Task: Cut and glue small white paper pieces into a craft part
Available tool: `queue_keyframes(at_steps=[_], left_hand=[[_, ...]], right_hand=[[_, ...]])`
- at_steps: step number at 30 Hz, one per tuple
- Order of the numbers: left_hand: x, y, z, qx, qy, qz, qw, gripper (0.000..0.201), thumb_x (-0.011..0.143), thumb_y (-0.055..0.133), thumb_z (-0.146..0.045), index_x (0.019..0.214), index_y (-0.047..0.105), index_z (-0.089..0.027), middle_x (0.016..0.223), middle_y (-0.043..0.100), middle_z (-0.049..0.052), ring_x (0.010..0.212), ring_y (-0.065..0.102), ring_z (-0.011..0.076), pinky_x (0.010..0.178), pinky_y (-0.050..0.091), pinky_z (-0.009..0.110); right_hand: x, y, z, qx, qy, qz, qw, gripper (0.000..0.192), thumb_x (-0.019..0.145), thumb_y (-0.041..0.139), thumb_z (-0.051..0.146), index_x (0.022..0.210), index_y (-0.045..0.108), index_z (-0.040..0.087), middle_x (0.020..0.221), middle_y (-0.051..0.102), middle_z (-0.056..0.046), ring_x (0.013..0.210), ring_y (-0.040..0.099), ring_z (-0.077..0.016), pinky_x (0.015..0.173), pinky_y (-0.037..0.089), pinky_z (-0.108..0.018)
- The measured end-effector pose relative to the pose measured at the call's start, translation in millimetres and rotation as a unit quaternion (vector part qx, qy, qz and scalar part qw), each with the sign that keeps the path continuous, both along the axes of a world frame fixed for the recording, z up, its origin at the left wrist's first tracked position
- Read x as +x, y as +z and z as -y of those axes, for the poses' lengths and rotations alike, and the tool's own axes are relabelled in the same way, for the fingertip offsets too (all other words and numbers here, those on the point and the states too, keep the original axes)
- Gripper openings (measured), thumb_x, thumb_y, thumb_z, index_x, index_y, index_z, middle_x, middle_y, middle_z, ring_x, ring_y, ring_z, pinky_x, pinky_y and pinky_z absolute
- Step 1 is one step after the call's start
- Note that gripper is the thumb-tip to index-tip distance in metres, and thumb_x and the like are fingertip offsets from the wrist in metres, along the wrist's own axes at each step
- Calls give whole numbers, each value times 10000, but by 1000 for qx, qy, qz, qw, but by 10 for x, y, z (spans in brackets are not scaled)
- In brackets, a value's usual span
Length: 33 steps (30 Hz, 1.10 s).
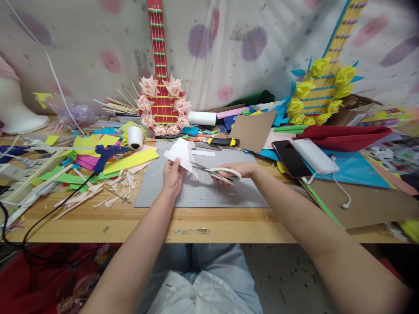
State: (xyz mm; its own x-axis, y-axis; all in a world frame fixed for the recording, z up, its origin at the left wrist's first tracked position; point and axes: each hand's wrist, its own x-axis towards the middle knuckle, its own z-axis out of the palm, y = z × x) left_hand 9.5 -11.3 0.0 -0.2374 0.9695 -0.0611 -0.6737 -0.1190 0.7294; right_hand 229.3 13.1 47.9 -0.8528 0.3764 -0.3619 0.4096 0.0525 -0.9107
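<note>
My left hand (172, 175) pinches a folded piece of white paper (180, 152) above the grey cutting mat (209, 192). My right hand (240, 171) grips cream-handled scissors (216, 172), whose blades point left and meet the paper's right edge. Both hands hover over the middle of the mat, on a wooden table (131, 222).
A blue glue gun (106, 155), a white thread spool (135, 137), yellow paper strips and paper scraps lie to the left. A yellow-black utility knife (222, 141), brown cardboard (253, 130), a phone (290, 158) and a white power bank (310, 156) lie to the right. Two paper guitars lean on the wall behind.
</note>
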Motion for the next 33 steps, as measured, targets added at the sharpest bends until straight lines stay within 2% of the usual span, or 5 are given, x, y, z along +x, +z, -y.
queue_keyframes(at_steps=[14,22,33], left_hand=[[-2,-6,0,-3,-2,1,1000,164,661,648,-200,793,554,-179,793,656,-4,686,609,94,675,491,225],[-11,-10,0,-15,7,3,1000,201,644,658,-218,802,542,-171,777,653,0,665,604,84,637,476,193],[2,11,20,-8,-17,16,1000,191,662,644,-220,822,549,-181,791,646,-7,656,608,83,688,480,228]], right_hand=[[133,131,-43,-3,29,-3,1000,586,693,486,631,927,521,95,725,513,-30,606,477,-79,527,383,-201],[36,71,-49,-9,20,3,1000,596,681,494,634,940,520,98,726,529,-29,596,476,-77,502,383,-188],[-38,-3,-17,-22,-15,-1,1000,570,673,518,615,931,520,107,722,525,-23,590,472,-66,507,399,-182]])
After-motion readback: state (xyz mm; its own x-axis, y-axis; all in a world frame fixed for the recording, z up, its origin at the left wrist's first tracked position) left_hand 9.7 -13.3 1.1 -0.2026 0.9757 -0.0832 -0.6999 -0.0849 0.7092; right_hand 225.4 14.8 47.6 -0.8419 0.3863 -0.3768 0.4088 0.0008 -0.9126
